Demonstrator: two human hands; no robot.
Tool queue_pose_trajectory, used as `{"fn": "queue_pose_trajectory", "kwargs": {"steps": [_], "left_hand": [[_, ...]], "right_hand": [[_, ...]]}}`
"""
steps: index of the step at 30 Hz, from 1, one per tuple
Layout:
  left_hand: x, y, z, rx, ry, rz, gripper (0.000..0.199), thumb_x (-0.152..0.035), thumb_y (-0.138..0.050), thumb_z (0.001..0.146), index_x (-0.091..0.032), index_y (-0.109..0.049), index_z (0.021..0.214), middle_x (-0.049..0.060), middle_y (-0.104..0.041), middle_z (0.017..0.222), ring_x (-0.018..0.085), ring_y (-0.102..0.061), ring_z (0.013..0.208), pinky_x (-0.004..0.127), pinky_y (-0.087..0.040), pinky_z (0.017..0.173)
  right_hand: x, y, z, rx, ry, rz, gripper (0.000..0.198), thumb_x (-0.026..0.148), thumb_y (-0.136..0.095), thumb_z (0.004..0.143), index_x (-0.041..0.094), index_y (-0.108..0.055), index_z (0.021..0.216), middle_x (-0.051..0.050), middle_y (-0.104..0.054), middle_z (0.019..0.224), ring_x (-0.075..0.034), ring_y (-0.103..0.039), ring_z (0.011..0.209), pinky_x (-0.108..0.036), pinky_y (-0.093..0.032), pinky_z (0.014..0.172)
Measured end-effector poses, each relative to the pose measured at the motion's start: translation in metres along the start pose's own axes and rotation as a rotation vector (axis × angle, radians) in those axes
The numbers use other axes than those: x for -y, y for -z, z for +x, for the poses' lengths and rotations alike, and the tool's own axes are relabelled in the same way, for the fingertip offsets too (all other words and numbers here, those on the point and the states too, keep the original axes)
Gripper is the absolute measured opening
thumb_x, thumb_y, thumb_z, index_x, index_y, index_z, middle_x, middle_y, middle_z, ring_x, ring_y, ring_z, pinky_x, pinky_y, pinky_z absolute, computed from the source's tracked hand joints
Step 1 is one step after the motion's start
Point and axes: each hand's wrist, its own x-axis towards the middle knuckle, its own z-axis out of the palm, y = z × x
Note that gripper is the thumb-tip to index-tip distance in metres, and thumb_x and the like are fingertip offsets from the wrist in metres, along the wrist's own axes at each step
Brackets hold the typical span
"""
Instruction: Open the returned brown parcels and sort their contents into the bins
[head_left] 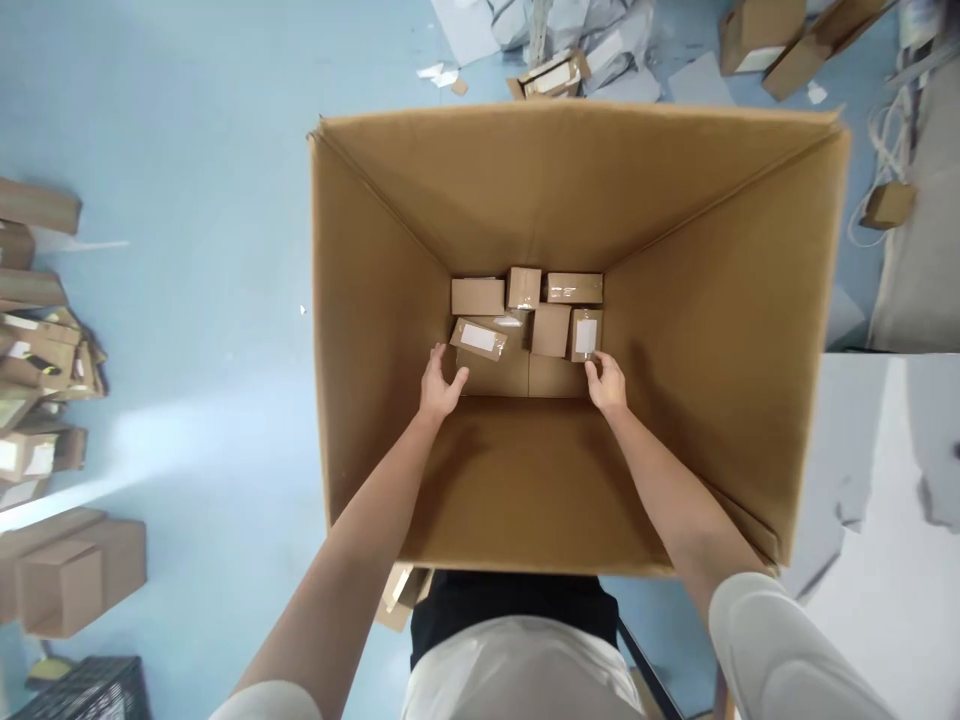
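Both of my arms reach down into a large, deep cardboard box [570, 170] with its top open. My left hand [441, 384] is open, thumb apart from the fingers, just below a small labelled carton [480, 338] that lies askew. My right hand [607, 384] is open too, its fingertips by the lower edge of another small carton [586, 335] with a white label; whether they touch it I cannot tell. Along the far side of the floor sit a plain carton [478, 297], a smaller taped carton [524, 288] and a long taped carton [574, 288]. A brown carton [550, 330] stands mid-row.
Flattened and opened cardboard [52, 360] is piled at the left on the blue floor [187, 250]. An open empty carton [75, 580] and a black crate [86, 690] are at lower left. Beyond the big box lie plastic bags [585, 30]; a white surface [892, 600] is at right.
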Motion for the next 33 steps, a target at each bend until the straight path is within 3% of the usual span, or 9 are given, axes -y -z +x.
{"fn": "queue_pose_trajectory", "kwargs": {"steps": [4,7,10,15,20,24,29,33], "left_hand": [[0.069,-0.025,0.047,0.138,0.188,0.245,0.08,-0.063,-0.06,0.078,-0.013,-0.047,0.138,0.02,-0.04,0.149,0.034,-0.03,0.143,0.051,-0.024,0.118],[0.117,-0.05,0.083,0.329,0.311,0.51,0.082,-0.065,-0.054,0.081,-0.012,-0.042,0.142,0.018,-0.031,0.155,0.031,-0.027,0.145,0.043,-0.025,0.118],[0.156,-0.085,0.119,0.536,0.307,0.719,0.087,-0.066,-0.054,0.079,-0.013,-0.037,0.146,0.015,-0.014,0.161,0.031,-0.013,0.149,0.041,-0.022,0.119],[0.196,-0.155,0.159,0.806,0.229,0.945,0.101,-0.07,-0.056,0.074,-0.011,-0.027,0.151,0.016,0.001,0.162,0.038,0.001,0.148,0.053,-0.017,0.117],[0.213,-0.208,0.156,1.009,0.292,0.87,0.111,-0.069,-0.061,0.07,-0.011,-0.016,0.153,0.016,0.004,0.162,0.04,0.003,0.148,0.059,-0.011,0.116],[0.226,-0.232,0.139,1.036,0.384,0.719,0.11,-0.067,-0.064,0.069,-0.017,-0.015,0.154,0.014,0.002,0.162,0.038,0.004,0.148,0.062,-0.012,0.115],[0.237,-0.238,0.109,1.05,0.446,0.596,0.108,-0.065,-0.067,0.068,-0.011,-0.024,0.151,0.02,-0.018,0.159,0.04,-0.002,0.148,0.062,-0.008,0.116],[0.225,-0.225,0.094,0.996,0.35,0.546,0.1,-0.059,-0.063,0.077,-0.01,-0.018,0.151,0.018,-0.018,0.159,0.034,-0.005,0.149,0.057,-0.004,0.118]], "right_hand": [[-0.047,-0.058,0.016,0.167,-0.037,-0.101,0.047,0.044,-0.046,0.089,0.013,-0.06,0.12,-0.017,-0.063,0.121,-0.029,-0.056,0.116,-0.05,-0.04,0.105],[-0.074,-0.091,0.017,0.336,-0.019,-0.205,0.045,0.041,-0.044,0.091,0.014,-0.058,0.125,-0.016,-0.061,0.125,-0.028,-0.056,0.118,-0.046,-0.041,0.106],[-0.101,-0.11,0.008,0.481,-0.011,-0.244,0.043,0.041,-0.043,0.092,0.017,-0.058,0.125,-0.015,-0.063,0.124,-0.027,-0.058,0.117,-0.044,-0.042,0.106],[-0.144,-0.119,-0.012,0.61,-0.12,-0.285,0.042,0.038,-0.043,0.092,0.016,-0.057,0.126,-0.015,-0.063,0.124,-0.027,-0.062,0.114,-0.043,-0.046,0.102],[-0.169,-0.125,-0.017,0.671,-0.288,-0.311,0.04,0.032,-0.047,0.09,0.017,-0.057,0.126,-0.014,-0.068,0.116,-0.022,-0.069,0.098,-0.039,-0.051,0.095],[-0.172,-0.142,-0.007,0.716,-0.352,-0.369,0.038,0.032,-0.05,0.089,0.019,-0.06,0.124,-0.012,-0.07,0.109,-0.022,-0.07,0.089,-0.038,-0.054,0.087],[-0.164,-0.17,0.001,0.728,-0.371,-0.395,0.037,0.03,-0.049,0.091,0.018,-0.06,0.124,-0.012,-0.071,0.105,-0.022,-0.069,0.092,-0.037,-0.053,0.088],[-0.149,-0.187,0.024,0.807,-0.174,-0.491,0.043,0.026,-0.051,0.089,0.014,-0.056,0.13,-0.018,-0.062,0.124,-0.029,-0.062,0.111,-0.044,-0.048,0.098]]}}
